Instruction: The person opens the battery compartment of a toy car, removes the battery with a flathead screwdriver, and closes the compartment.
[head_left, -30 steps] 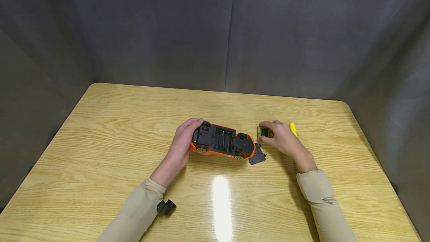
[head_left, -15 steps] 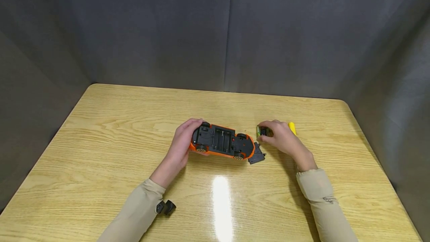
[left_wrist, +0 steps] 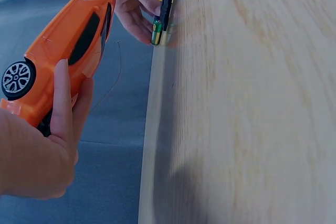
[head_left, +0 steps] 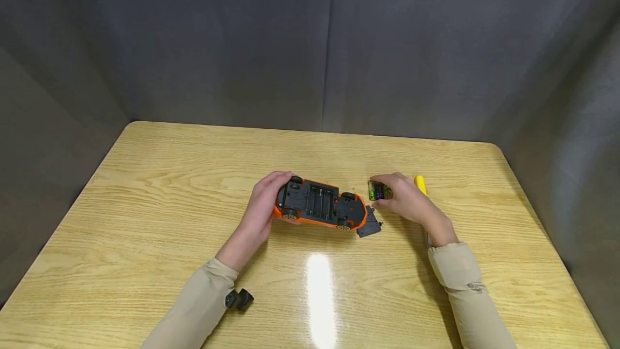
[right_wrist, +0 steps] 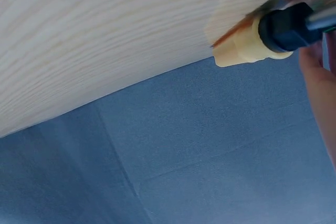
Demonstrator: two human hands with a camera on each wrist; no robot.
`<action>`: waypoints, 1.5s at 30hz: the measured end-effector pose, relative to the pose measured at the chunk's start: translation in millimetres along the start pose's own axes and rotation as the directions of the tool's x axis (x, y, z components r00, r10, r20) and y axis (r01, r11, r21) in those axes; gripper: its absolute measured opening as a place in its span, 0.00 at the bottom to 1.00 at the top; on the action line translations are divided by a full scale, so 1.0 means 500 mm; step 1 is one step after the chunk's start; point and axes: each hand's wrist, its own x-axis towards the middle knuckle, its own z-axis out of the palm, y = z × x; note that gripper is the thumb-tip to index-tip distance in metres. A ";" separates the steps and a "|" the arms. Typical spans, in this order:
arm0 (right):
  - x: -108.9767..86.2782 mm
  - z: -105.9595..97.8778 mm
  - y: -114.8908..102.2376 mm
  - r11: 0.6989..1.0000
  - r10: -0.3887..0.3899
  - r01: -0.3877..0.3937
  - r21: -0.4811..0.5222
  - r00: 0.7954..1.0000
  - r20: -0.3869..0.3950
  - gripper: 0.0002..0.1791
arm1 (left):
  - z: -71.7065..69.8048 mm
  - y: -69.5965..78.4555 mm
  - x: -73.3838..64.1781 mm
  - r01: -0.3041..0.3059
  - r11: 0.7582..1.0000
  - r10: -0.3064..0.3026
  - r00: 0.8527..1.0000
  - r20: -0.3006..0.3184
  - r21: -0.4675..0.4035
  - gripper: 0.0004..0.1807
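Observation:
My left hand (head_left: pixel 266 198) grips an orange toy car (head_left: pixel 319 204) by one end. Its black underside faces up in the head view, showing an uncovered battery compartment (head_left: pixel 322 202). The car's orange side and two wheels appear in the left wrist view. To the right, my right hand (head_left: pixel 409 198) curls its thumb and finger around a small group of batteries (head_left: pixel 377 190) on the table; a green one (left_wrist: pixel 156 31) shows by the fingertips in the left wrist view. A black battery cover (head_left: pixel 370 223) lies between the car's end and that hand.
Beside my right hand lies a screwdriver with a yellow handle (head_left: pixel 420 183), its shaft mostly hidden by the wrist. The wooden table (head_left: pixel 194 160) ends at dark curtains (head_left: pixel 232 47) behind and to the sides. A black device (head_left: pixel 239 299) is on the left sleeve.
My right hand has shifted its fingers slightly, and more of the batteries shows between thumb and finger. The left hand and the car stay nearly still.

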 end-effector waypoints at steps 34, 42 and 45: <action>-0.012 -0.030 0.001 0.991 0.063 -0.050 0.125 0.993 -0.102 0.30 | -0.003 -0.001 0.002 0.007 1.000 -0.007 1.000 0.009 0.022 0.14; -0.012 -0.034 0.002 0.992 0.046 -0.026 0.120 0.985 -0.168 0.26 | -0.004 -0.001 0.002 0.007 1.000 -0.007 1.000 -0.009 0.029 0.14; -0.013 -0.035 0.000 0.993 0.051 -0.032 0.113 0.984 -0.173 0.26 | -0.004 0.000 0.002 0.010 1.000 -0.010 1.000 -0.004 0.027 0.14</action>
